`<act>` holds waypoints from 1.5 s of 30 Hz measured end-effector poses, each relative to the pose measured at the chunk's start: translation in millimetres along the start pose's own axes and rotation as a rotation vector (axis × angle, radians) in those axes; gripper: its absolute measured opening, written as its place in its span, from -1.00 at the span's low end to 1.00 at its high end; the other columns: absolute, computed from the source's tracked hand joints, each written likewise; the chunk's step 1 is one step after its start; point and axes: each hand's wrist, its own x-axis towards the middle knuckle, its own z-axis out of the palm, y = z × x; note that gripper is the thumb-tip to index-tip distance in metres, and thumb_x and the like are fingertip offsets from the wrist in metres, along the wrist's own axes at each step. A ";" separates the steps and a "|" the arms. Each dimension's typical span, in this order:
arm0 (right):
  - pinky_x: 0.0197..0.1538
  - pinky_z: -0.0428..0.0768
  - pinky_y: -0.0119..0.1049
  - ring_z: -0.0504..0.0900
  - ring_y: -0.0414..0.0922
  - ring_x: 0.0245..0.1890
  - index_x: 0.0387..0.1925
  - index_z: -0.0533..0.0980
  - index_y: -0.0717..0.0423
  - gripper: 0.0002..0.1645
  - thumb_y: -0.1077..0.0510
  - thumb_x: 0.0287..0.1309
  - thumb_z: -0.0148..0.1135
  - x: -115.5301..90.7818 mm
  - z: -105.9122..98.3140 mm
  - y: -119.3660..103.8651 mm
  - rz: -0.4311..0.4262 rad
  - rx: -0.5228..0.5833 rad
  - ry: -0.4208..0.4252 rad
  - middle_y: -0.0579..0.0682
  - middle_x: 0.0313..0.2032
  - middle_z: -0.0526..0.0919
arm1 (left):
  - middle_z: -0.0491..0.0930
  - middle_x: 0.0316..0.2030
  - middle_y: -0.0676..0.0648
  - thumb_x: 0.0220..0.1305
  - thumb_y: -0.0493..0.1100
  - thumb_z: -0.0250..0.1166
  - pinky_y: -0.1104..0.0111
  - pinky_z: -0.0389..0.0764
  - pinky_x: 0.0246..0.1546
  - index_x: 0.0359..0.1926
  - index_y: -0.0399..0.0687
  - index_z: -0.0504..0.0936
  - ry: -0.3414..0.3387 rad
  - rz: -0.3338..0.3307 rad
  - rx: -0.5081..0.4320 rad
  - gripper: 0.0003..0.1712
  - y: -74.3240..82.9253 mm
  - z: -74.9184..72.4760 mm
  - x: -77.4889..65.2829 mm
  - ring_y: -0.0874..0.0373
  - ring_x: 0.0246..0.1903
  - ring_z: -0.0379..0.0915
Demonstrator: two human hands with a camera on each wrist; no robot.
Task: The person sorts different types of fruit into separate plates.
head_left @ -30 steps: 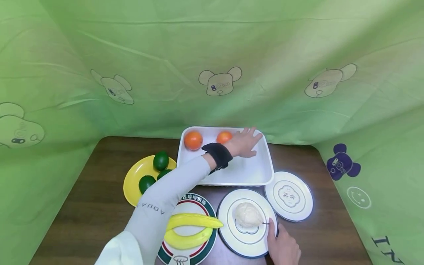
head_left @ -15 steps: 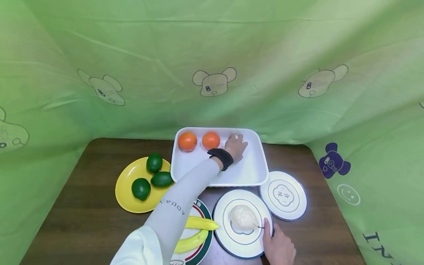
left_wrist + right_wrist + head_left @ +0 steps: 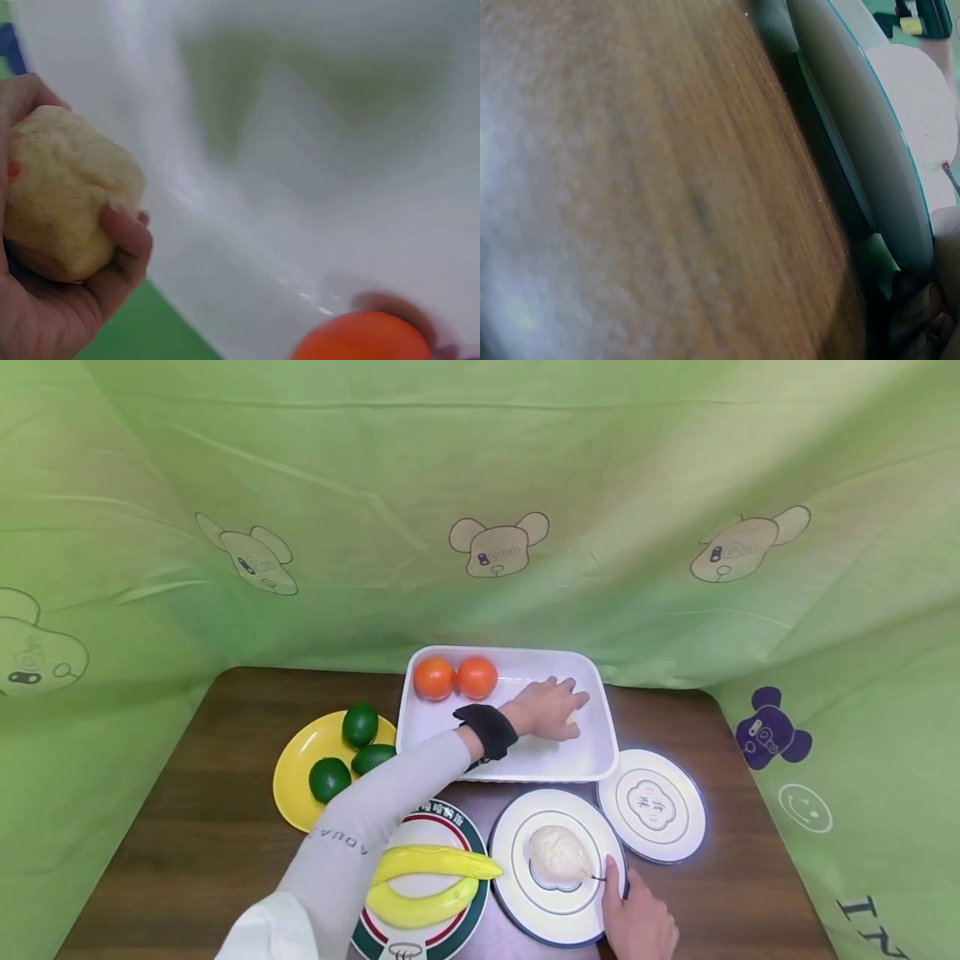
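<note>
My left hand is over the right half of a white tray. Its fingers curl round a pale yellow, lumpy, roundish thing, mostly covered by the hand in the head view; its kind cannot be told. Two oranges sit side by side at the tray's back left. Lower right, my right hand grips the rim of a white plate with a dark blue edge, thumb on top. A whitish pear with a dark stem lies on that plate.
At left, a yellow plate bears several dark green fruits. Two bananas lie on a green-rimmed plate in front, partly behind the left sleeve. Another white plate stands at right. Green cloth hangs behind the table.
The left hand, earlier spread over the tray, dipped beside the right orange and has shifted right with the pale yellow thing. That orange has moved left against the other. The right hand stays put.
</note>
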 end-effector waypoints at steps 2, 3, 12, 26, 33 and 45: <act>-0.33 0.54 0.10 0.66 0.40 -0.30 0.15 0.49 0.43 0.13 -0.54 0.41 -0.41 0.0 -0.3 0.8 -0.002 0.001 0.004 0.51 -0.10 0.64 | 0.48 0.20 -0.13 0.37 0.21 0.15 0.16 0.68 -0.18 0.37 0.05 0.43 0.037 0.075 -0.033 -0.35 10.1 -9.1 -12.3 -0.02 0.01 0.51; -0.34 0.54 0.10 0.66 0.40 -0.30 0.15 0.50 0.43 0.12 -0.54 0.41 -0.40 0.2 -0.9 1.6 -0.003 -0.001 0.006 0.51 -0.11 0.64 | 0.48 0.19 -0.11 0.38 0.20 0.15 0.20 0.67 -0.20 0.37 0.05 0.43 0.052 0.118 -0.045 -0.36 16.7 -12.9 -18.4 0.01 0.00 0.49; -0.30 0.54 0.20 0.62 0.50 -0.23 0.11 0.52 0.38 0.05 -0.50 0.43 -0.37 2.9 -6.5 10.3 -0.012 0.010 0.027 0.54 -0.09 0.62 | 0.41 0.17 0.09 0.46 0.26 0.11 0.49 0.51 -0.31 0.35 0.19 0.38 0.011 0.476 -0.024 -0.43 95.1 -16.7 -49.0 0.24 -0.02 0.35; -0.33 0.54 0.21 0.62 0.51 -0.24 0.06 0.52 0.31 -0.21 -0.32 0.49 -0.23 -0.4 -4.2 9.4 -0.046 -0.003 0.026 0.52 -0.18 0.64 | 0.38 0.06 0.05 0.42 0.30 0.17 0.58 0.37 -0.21 0.31 0.16 0.38 -0.136 0.521 -0.011 -0.41 126.5 18.9 -65.0 0.28 -0.11 0.34; -0.36 0.51 0.18 0.63 0.50 -0.24 -0.04 0.57 0.24 -0.18 -0.38 0.49 -0.29 -0.8 -3.6 10.1 -0.046 0.028 0.064 0.50 -0.20 0.66 | 0.39 0.11 0.08 0.43 0.34 0.13 0.55 0.44 -0.05 0.35 0.22 0.34 -0.222 0.469 0.027 -0.38 127.5 21.9 -71.9 0.29 -0.03 0.35; -0.44 0.49 0.02 0.67 0.32 -0.41 -0.24 0.56 0.20 -0.18 -0.42 0.46 -0.27 9.9 -11.1 10.9 -0.076 0.060 -0.056 0.34 -0.34 0.70 | 0.33 0.40 0.08 0.54 0.25 -0.01 0.36 0.50 0.21 0.49 0.27 0.28 -0.180 0.330 -0.027 -0.40 97.2 -5.4 -83.1 0.26 0.25 0.36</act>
